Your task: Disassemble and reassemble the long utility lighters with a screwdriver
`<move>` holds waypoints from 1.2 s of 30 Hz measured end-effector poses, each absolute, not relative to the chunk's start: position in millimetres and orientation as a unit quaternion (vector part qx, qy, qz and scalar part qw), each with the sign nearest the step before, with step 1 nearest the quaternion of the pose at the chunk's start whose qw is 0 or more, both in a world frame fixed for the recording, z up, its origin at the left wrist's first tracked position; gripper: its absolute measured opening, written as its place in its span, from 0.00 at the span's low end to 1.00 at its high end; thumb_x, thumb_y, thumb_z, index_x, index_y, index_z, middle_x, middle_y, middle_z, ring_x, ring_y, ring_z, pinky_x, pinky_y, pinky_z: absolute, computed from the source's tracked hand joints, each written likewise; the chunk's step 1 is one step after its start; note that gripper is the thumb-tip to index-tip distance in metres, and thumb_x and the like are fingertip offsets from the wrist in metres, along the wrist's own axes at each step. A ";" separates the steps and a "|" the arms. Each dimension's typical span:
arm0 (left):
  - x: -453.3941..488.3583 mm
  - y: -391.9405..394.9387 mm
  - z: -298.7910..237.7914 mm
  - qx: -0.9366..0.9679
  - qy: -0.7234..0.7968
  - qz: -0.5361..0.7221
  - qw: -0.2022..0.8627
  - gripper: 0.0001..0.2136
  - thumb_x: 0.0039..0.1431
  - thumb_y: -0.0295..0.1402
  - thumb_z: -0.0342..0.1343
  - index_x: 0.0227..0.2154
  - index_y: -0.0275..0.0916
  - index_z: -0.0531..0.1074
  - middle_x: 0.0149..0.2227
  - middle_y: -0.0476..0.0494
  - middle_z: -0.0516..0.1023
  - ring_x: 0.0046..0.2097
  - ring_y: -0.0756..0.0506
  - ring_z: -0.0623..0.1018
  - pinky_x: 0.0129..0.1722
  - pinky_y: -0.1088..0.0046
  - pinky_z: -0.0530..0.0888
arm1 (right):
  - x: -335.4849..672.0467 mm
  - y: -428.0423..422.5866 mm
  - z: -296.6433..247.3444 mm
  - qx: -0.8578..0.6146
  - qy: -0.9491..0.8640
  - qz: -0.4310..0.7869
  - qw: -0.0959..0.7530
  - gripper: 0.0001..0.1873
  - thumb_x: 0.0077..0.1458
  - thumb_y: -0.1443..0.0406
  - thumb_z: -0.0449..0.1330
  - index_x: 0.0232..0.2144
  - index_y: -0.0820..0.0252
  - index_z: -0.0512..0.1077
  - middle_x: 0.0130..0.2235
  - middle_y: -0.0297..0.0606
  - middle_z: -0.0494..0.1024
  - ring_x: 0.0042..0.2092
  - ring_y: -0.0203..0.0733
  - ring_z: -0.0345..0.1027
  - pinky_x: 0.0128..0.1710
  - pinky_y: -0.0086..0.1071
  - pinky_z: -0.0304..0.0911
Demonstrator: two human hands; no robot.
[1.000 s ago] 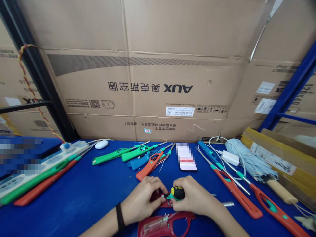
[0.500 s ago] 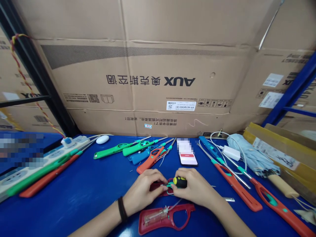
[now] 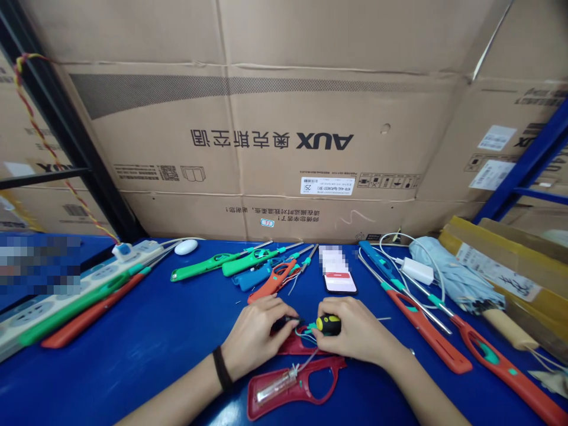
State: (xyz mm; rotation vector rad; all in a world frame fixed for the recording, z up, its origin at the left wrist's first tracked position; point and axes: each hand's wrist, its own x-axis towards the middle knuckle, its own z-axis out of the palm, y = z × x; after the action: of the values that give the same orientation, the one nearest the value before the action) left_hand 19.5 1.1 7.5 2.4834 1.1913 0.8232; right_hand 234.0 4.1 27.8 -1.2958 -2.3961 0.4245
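My left hand (image 3: pixel 261 328) is closed, its thumb and fingertips pinching a small black part (image 3: pixel 280 322) above a red lighter half-shell (image 3: pixel 295 345). My right hand (image 3: pixel 352 331) is wrapped around a short screwdriver (image 3: pixel 328 323) with a yellow and black handle; its shaft is hidden. Beside the right fingertips, a small green part (image 3: pixel 311 327) and thin wires show over the half-shell. Nearer me lies a second red half-shell (image 3: pixel 320 395), which carries a clear fuel tank (image 3: pixel 277 387). A thin tube runs from the tank up toward my right hand.
Behind my hands lie an orange lighter (image 3: pixel 273 283), green lighters (image 3: pixel 204 267) and a phone (image 3: pixel 339 275). More lighters (image 3: pixel 426 331) lie at right, near a white charger (image 3: pixel 417 270) and an umbrella (image 3: pixel 457 278). A power strip (image 3: pixel 97 275) stands at left; a large carton (image 3: pixel 266 106) forms the back.
A black part now shows in my left fingers. My right hand and the screwdriver have shifted slightly right. The view has shifted a little, and the nearer half-shell appears slightly turned.
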 end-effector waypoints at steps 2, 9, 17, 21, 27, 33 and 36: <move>18.3 1.6 10.3 0.864 0.399 0.280 0.121 0.05 0.60 0.31 0.52 0.35 0.41 0.73 0.34 0.47 0.77 0.37 0.46 0.75 0.38 0.71 0.69 | 233.8 3.5 28.5 -0.459 -0.855 0.152 0.188 0.03 0.45 0.66 0.58 0.22 0.57 0.66 0.25 0.28 0.70 0.26 0.32 0.60 0.26 0.25 0.48; 12.3 -7.4 33.8 0.909 0.331 0.228 0.113 0.12 0.49 0.42 0.61 0.23 0.38 0.70 0.28 0.49 0.73 0.33 0.47 0.71 0.41 0.68 0.64 | 234.1 3.6 35.4 -0.460 -0.845 0.186 0.200 0.13 0.44 0.55 0.65 0.25 0.56 0.69 0.27 0.29 0.74 0.28 0.35 0.64 0.28 0.25 0.51; 9.3 -12.2 34.7 0.936 0.284 0.137 0.159 0.15 0.36 0.41 0.68 0.24 0.39 0.71 0.25 0.52 0.74 0.29 0.49 0.71 0.38 0.71 0.64 | 229.2 -5.8 32.1 -0.403 -0.857 0.293 0.134 0.11 0.44 0.54 0.65 0.28 0.52 0.77 0.26 0.28 0.78 0.27 0.35 0.66 0.28 0.25 0.54; 6.9 -11.9 39.9 0.934 0.286 0.116 0.178 0.11 0.46 0.39 0.65 0.31 0.40 0.75 0.29 0.49 0.77 0.33 0.47 0.74 0.38 0.72 0.67 | 228.9 -4.2 28.6 -0.407 -0.858 0.284 0.132 0.11 0.49 0.56 0.62 0.26 0.55 0.77 0.23 0.30 0.76 0.25 0.34 0.64 0.25 0.25 0.52; -0.4 -7.8 48.3 0.923 0.309 0.123 0.194 0.08 0.57 0.31 0.54 0.38 0.39 0.76 0.33 0.45 0.77 0.33 0.48 0.75 0.33 0.76 0.69 | 229.8 -1.7 32.3 -0.410 -0.852 0.274 0.178 0.10 0.53 0.57 0.59 0.29 0.56 0.76 0.25 0.31 0.75 0.27 0.34 0.64 0.27 0.24 0.53; -2.8 -5.9 53.3 0.934 0.300 0.109 0.163 0.08 0.58 0.28 0.52 0.37 0.40 0.76 0.32 0.46 0.75 0.33 0.48 0.75 0.33 0.77 0.69 | 227.6 -1.5 30.1 -0.382 -0.865 0.268 0.183 0.09 0.54 0.58 0.60 0.28 0.57 0.74 0.28 0.30 0.76 0.29 0.34 0.65 0.29 0.24 0.54; -8.5 -4.1 56.1 0.935 0.298 0.108 0.159 0.09 0.59 0.28 0.51 0.37 0.40 0.76 0.32 0.46 0.74 0.32 0.49 0.75 0.33 0.77 0.69 | 228.9 -0.7 28.7 -0.382 -0.869 0.263 0.173 0.09 0.54 0.58 0.60 0.28 0.57 0.74 0.28 0.30 0.76 0.29 0.34 0.65 0.29 0.24 0.54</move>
State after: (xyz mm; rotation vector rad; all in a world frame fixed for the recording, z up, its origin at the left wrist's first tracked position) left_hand -8.5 -4.1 56.1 2.6727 0.8519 0.3082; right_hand 228.9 -0.7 28.7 -1.0843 -2.4653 0.7452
